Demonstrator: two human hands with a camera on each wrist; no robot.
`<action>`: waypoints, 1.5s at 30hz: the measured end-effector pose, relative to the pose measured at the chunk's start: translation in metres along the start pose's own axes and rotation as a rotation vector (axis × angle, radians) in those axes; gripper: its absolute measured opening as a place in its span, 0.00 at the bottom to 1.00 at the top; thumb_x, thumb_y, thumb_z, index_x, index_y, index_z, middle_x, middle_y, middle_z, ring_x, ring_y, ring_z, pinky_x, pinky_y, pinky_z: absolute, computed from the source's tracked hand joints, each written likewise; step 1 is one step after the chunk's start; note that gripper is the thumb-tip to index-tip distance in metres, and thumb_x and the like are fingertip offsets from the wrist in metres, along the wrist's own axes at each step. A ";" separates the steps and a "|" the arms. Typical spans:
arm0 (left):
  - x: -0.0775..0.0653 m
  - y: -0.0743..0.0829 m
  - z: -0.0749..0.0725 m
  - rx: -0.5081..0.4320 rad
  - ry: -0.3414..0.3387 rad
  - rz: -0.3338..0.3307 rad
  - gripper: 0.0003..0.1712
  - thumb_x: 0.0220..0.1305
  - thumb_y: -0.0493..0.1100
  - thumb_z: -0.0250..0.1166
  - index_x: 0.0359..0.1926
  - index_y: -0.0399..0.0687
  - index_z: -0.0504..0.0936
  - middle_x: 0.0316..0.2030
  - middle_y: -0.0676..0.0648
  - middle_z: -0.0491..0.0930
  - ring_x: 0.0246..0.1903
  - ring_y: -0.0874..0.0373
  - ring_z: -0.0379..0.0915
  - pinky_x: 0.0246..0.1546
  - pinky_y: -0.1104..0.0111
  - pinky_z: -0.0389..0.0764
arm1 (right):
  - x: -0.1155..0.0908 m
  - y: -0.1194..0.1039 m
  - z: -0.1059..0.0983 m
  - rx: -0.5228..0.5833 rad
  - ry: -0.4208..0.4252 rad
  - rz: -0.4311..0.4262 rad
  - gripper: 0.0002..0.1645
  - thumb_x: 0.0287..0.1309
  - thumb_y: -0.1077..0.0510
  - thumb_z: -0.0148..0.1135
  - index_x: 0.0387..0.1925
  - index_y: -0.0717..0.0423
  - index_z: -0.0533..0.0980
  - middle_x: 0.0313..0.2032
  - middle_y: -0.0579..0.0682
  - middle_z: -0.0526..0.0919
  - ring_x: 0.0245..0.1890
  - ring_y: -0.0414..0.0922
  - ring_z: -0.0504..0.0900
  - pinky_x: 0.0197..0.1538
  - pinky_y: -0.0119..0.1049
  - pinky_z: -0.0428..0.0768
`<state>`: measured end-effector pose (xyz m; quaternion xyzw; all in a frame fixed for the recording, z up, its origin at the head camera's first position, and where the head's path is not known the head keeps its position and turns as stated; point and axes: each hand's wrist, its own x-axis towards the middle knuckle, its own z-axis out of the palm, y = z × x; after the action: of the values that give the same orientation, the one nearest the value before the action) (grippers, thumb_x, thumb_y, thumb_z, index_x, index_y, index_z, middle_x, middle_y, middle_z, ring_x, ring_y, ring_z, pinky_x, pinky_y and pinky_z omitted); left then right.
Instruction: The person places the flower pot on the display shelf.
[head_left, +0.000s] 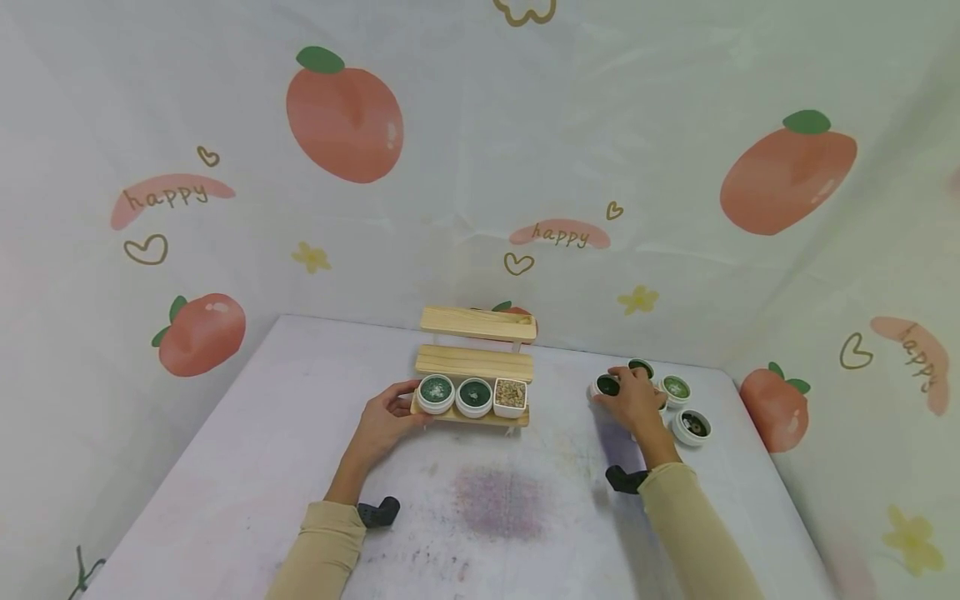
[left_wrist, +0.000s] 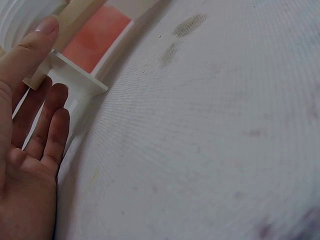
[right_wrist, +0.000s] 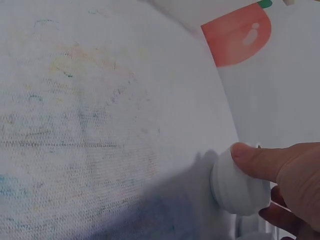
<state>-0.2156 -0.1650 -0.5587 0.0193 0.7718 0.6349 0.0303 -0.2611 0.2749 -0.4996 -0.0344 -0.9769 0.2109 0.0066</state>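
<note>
A tiered wooden shelf rack [head_left: 474,362] stands at the middle of the table's far side. My left hand [head_left: 384,423] grips the left end of its lowest tier, with the thumb [left_wrist: 31,50] above and the fingers below. On that tier sit two round white pots with green contents, a left pot [head_left: 436,403] and a middle pot [head_left: 474,408], beside a square white pot [head_left: 511,409] of pale bits. Over at the right, my right hand [head_left: 639,410] pinches a round white pot [right_wrist: 239,187] with a dark green top; the hand partly covers the pots behind it.
Around my right hand stand more round white pots: one with a light green top [head_left: 676,390], one with dark contents [head_left: 692,427] and a green one [head_left: 641,365] farther back. A printed cloth wall [head_left: 465,150] rises behind the white table [head_left: 300,400].
</note>
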 end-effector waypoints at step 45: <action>-0.001 -0.003 -0.001 -0.009 0.005 0.032 0.42 0.49 0.43 0.83 0.66 0.52 0.77 0.47 0.39 0.85 0.40 0.62 0.85 0.41 0.74 0.84 | -0.043 -0.134 -0.020 0.584 0.081 -0.313 0.39 0.54 0.53 0.78 0.64 0.60 0.73 0.58 0.58 0.80 0.53 0.52 0.82 0.54 0.37 0.81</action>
<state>-0.2150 -0.1668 -0.5612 0.0296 0.7687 0.6387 0.0182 -0.2263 0.1587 -0.4257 0.1109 -0.8677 0.4767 0.0873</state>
